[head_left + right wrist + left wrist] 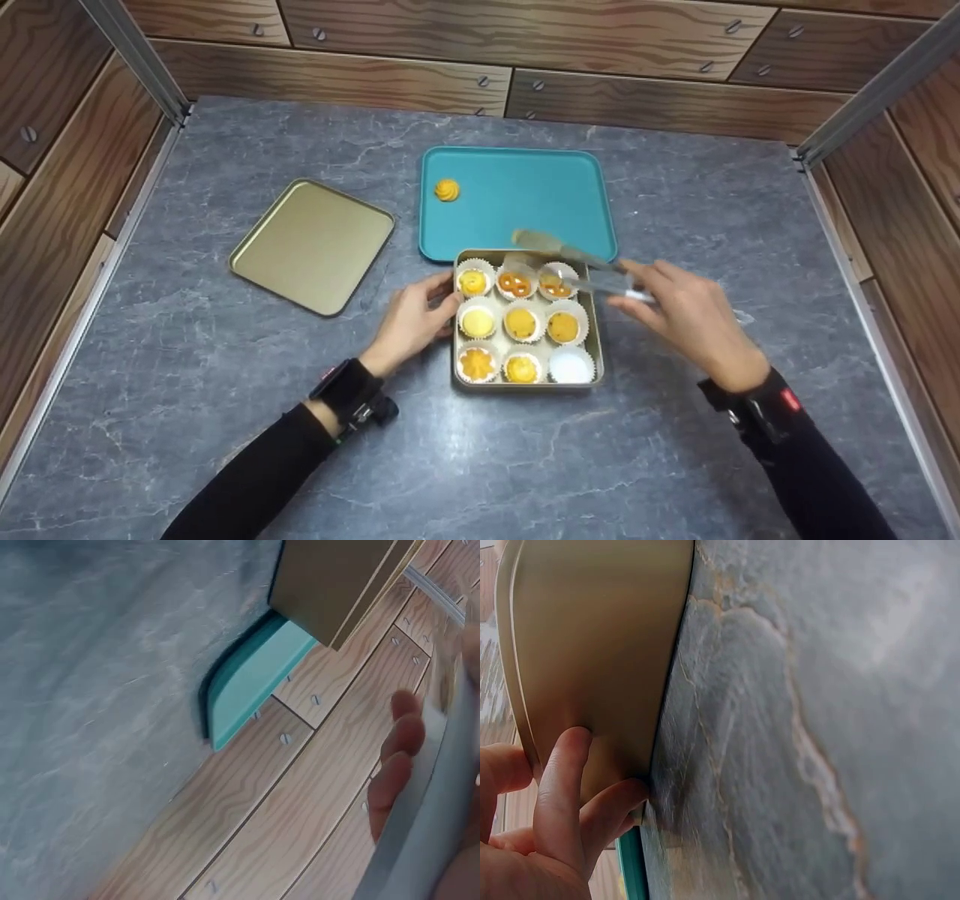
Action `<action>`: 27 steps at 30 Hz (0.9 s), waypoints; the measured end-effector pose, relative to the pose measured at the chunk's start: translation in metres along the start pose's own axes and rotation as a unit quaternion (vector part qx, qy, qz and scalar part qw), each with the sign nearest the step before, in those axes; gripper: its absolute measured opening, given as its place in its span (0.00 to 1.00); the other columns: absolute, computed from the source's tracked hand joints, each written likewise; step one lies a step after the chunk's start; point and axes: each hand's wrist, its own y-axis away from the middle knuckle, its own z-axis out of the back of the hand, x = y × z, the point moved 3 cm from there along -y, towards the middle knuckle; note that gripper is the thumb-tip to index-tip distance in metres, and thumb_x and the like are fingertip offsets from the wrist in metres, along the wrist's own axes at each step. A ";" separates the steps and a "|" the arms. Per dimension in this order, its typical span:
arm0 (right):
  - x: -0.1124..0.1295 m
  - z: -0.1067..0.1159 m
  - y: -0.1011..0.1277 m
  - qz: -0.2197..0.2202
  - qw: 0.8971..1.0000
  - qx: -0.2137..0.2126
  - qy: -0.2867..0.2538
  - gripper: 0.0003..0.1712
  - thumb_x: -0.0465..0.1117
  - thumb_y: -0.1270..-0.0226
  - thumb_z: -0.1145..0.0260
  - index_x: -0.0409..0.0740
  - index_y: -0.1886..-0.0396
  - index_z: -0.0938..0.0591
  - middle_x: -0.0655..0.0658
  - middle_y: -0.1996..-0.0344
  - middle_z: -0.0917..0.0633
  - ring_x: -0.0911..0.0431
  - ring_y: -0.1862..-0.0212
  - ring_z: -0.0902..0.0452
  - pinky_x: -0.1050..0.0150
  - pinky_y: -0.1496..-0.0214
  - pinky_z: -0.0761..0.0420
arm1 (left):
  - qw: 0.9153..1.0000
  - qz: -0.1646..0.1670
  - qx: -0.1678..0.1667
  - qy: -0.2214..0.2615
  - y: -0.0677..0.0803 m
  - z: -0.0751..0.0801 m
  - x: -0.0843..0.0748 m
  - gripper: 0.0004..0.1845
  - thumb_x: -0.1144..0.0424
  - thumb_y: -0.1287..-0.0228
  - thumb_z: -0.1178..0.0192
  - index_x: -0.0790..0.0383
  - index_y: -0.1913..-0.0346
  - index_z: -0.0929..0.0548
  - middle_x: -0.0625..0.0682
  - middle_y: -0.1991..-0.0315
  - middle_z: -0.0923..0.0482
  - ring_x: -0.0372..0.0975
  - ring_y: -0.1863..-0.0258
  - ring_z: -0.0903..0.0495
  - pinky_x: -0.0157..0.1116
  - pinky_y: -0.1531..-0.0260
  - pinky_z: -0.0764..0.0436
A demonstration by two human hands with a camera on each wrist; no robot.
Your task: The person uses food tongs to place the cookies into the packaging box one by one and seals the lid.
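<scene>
satin metal tin (607,630), pleated paper cups (571,367), smooth plastic tray (540,187)

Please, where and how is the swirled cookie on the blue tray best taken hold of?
Probably grip the swirled cookie by its round outer sides, coming from above: it sits alone on the blue tray, with bare surface all round, so the tongs could straddle it.

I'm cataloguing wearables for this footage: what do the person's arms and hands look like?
The left sleeve and right sleeve are black and long. The left wristband and right wristband are also black, each with a small red marking. The left hand and right hand wear no gloves.
</scene>
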 end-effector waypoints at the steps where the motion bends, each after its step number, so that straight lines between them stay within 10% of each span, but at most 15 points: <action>1: -0.001 -0.002 -0.005 -0.007 1.000 -0.003 0.002 0.33 0.46 0.43 0.20 0.36 0.40 0.16 0.41 0.69 0.14 0.55 0.75 0.20 0.65 0.80 0.17 | 1.000 -0.002 -0.001 -0.001 0.000 0.000 0.000 0.32 0.62 0.25 0.38 0.63 0.23 0.34 0.64 0.31 0.25 0.47 0.49 0.14 0.34 0.61 0.09; 27: -0.014 -0.059 -0.109 -0.176 0.978 0.112 -0.015 0.33 0.52 0.31 0.29 0.29 0.40 0.20 0.30 0.50 0.14 0.42 0.62 0.16 0.49 0.62 0.10 | 1.000 -0.015 -0.002 -0.014 -0.001 -0.001 0.001 0.31 0.63 0.25 0.38 0.65 0.24 0.33 0.65 0.33 0.24 0.48 0.49 0.14 0.32 0.63 0.09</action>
